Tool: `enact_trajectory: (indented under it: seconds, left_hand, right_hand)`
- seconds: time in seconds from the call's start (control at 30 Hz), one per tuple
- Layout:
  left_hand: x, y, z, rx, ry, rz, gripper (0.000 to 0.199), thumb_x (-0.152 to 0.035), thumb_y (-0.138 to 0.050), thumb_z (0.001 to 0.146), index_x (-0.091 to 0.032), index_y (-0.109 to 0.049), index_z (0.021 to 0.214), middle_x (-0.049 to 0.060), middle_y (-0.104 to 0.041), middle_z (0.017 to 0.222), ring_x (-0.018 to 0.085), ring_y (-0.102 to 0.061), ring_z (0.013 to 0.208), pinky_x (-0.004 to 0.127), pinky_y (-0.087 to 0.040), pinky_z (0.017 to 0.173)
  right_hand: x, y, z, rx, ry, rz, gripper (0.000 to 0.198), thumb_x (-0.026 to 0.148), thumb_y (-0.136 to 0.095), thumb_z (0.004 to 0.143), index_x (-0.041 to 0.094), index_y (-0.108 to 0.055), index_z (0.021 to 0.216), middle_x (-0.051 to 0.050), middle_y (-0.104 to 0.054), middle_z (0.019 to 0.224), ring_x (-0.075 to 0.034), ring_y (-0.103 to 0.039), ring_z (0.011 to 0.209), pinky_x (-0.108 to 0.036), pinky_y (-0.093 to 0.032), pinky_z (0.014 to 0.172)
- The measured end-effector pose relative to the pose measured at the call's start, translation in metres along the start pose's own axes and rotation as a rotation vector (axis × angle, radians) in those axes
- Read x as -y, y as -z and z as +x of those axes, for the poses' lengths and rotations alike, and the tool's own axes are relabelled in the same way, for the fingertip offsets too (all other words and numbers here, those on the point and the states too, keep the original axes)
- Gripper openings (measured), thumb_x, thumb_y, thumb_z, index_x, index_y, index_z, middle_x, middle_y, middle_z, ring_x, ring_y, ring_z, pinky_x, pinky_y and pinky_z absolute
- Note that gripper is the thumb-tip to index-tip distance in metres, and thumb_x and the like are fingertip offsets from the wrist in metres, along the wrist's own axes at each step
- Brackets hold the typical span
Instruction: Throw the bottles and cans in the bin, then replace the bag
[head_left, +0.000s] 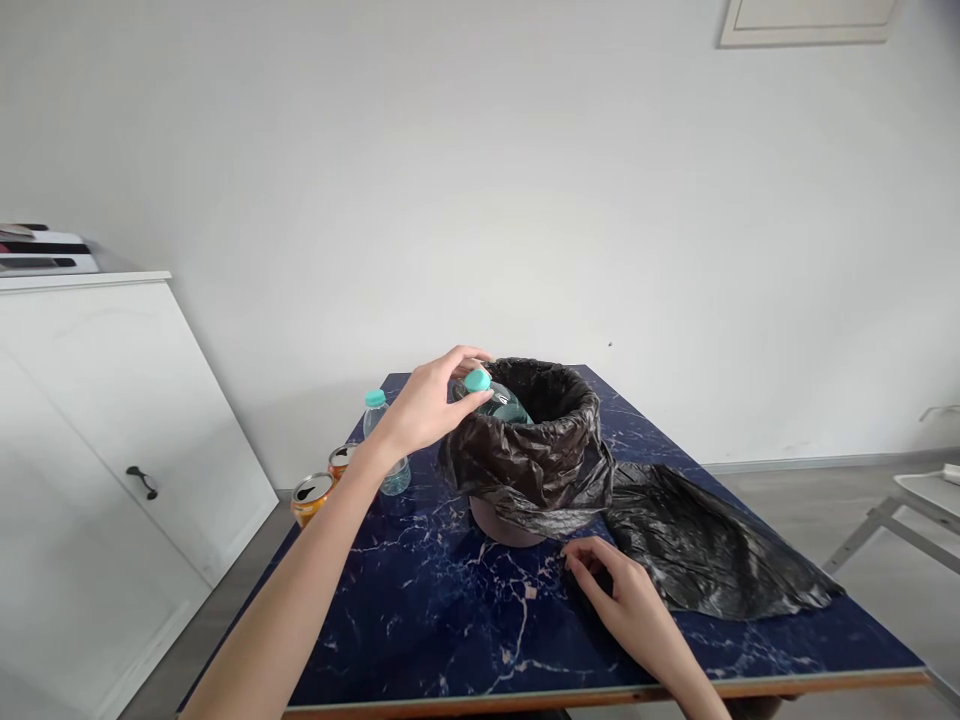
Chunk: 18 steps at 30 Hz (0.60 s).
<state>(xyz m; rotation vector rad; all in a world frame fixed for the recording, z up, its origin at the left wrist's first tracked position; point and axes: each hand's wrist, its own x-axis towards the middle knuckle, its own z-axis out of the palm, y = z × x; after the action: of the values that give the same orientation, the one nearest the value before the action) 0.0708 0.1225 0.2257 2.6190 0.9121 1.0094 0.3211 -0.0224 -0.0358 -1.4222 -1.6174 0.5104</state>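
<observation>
On the blue surface, the bin in its black liner stands beyond your curled right hand, whose grip I cannot tell, with a spread black bag just right of it. Your left hand holds a bottle tilted partly inside the liner; left of that hand, your forearm half-hides another bottle and two orange cans.

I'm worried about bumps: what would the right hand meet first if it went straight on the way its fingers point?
The right hand would likely meet the bin first, low on its wall, though the overhanging black bag might touch sooner; depth is unclear.
</observation>
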Motion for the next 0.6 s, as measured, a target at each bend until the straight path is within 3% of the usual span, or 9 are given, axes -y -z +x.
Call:
enact_trajectory:
  seconds: [0.13,0.37,0.6]
  left_hand:
    - [-0.005,0.008,-0.004,-0.084,-0.001,0.030,0.027,-0.037,-0.073,0.100,-0.030,-0.070,0.126,0.004,-0.079,0.128,0.025,-0.076,0.120,0.045,-0.062,0.106]
    - [-0.023,0.017,-0.009,-0.305,-0.100,0.048,0.042,-0.035,-0.075,0.098,-0.029,-0.061,0.137,0.002,-0.081,0.116,0.022,-0.077,0.113,0.042,-0.061,0.109]
    - [-0.019,0.008,0.007,-0.067,-0.017,0.098,0.045,-0.040,-0.070,0.099,-0.030,-0.060,0.141,0.006,-0.081,0.120,0.026,-0.077,0.110,0.042,-0.063,0.092]
  right_hand:
    - [0.000,0.000,0.000,0.017,-0.014,0.006,0.032,0.051,-0.049,0.112,0.027,-0.071,0.109,-0.005,-0.074,0.099,-0.022,-0.070,0.090,-0.031,-0.053,0.079]
    - [-0.003,-0.001,0.001,0.002,-0.010,0.008,0.031,0.050,-0.051,0.111,0.027,-0.071,0.107,-0.004,-0.075,0.098,-0.022,-0.071,0.089,-0.030,-0.054,0.078]
    - [-0.002,-0.001,0.000,0.006,-0.013,0.012,0.034,0.053,-0.050,0.110,0.026,-0.072,0.106,-0.004,-0.075,0.096,-0.021,-0.071,0.086,-0.029,-0.053,0.075]
